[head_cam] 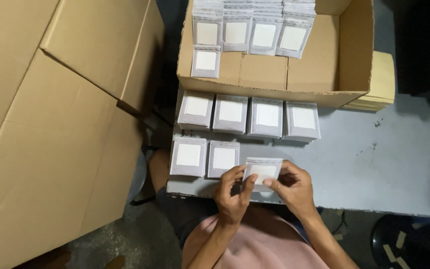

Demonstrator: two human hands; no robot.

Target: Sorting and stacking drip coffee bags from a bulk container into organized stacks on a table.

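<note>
Left hand (pixel 232 192) and right hand (pixel 292 187) both pinching 1 small grey packet (pixel 263 172), table (pixel 374 164) edge, open cardboard box (pixel 274 69) behind

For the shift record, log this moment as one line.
left hand: holds packet | right hand: holds same packet | table: packet stacks in rows | open box: more packets

Grey table (pixel 374 164) with packet stacks (pixel 247 117), box (pixel 274 72)
</note>
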